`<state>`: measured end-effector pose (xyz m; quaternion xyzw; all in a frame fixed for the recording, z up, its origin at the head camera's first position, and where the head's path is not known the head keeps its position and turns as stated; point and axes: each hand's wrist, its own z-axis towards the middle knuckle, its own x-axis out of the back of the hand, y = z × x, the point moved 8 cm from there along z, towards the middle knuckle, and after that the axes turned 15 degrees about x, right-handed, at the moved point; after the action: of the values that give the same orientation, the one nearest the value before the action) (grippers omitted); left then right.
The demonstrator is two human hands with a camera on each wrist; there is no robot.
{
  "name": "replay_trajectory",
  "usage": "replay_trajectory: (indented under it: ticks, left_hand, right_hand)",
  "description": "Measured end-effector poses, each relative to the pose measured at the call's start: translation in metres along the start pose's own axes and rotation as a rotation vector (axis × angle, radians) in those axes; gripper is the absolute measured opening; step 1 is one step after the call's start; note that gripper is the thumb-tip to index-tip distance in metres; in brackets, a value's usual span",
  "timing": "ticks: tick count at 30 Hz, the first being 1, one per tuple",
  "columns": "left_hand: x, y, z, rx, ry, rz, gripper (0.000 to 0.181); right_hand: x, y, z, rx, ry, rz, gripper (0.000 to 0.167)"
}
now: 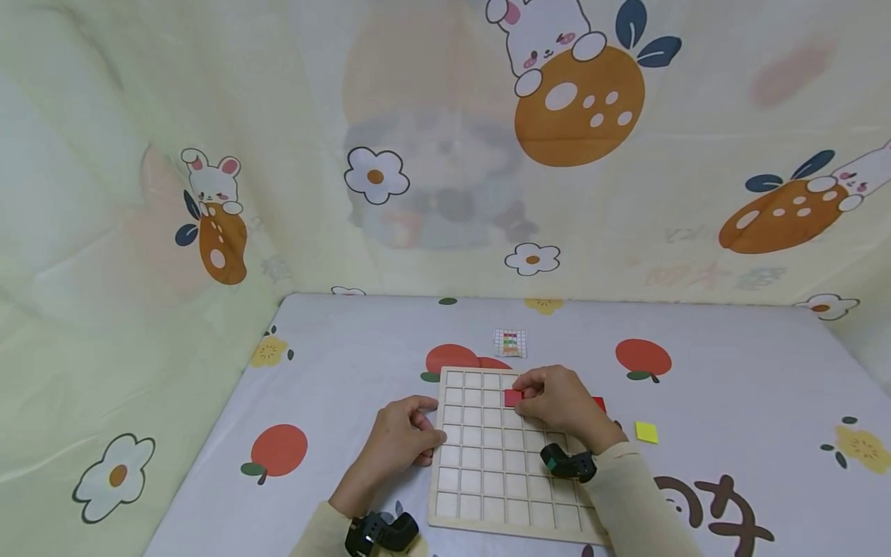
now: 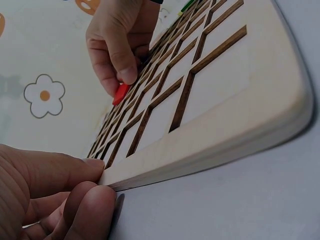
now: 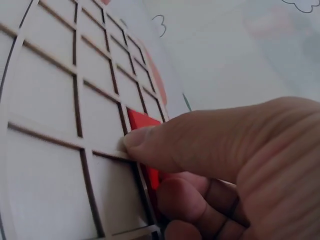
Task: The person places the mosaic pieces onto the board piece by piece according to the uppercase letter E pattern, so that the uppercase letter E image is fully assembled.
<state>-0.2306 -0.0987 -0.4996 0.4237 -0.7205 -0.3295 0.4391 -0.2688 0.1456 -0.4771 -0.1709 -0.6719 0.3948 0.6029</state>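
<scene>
A pale wooden grid board (image 1: 487, 528) lies on the table. My left hand (image 1: 398, 439) holds its left edge, with the thumb and fingers at the rim (image 2: 225, 135) in the left wrist view. Near the board's far side, my right hand (image 1: 560, 402) pinches a red square tile (image 1: 512, 398) between thumb and fingers over a cell of the second row. In the right wrist view the tile (image 3: 142, 120) looks tilted against the grid bars, partly covered by the thumb (image 3: 165, 142). Whether it lies fully in the cell, I cannot tell.
A small card with a coloured grid pattern (image 1: 510, 343) lies beyond the board. Another red piece (image 1: 599, 404) shows partly behind my right wrist, and a yellow square (image 1: 646, 432) lies farther right. A patterned curtain (image 1: 431, 232) rises behind the table.
</scene>
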Motion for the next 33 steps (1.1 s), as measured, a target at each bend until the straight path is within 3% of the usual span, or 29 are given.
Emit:
replay_trajectory:
  ticks: [24,33]
  left_hand:
    - [0.0008,0.0003,0.0003,0.009,0.005,0.014,0.05]
    - [0.0005,0.0018,-0.0008,0.006,-0.012,-0.013,0.049]
  right_hand:
    - [-0.0024,0.0027,0.001,-0.027,-0.003,0.015,0.021]
    - [0.0037,0.0007,-0.0029,0.035,0.039,0.007,0.032]
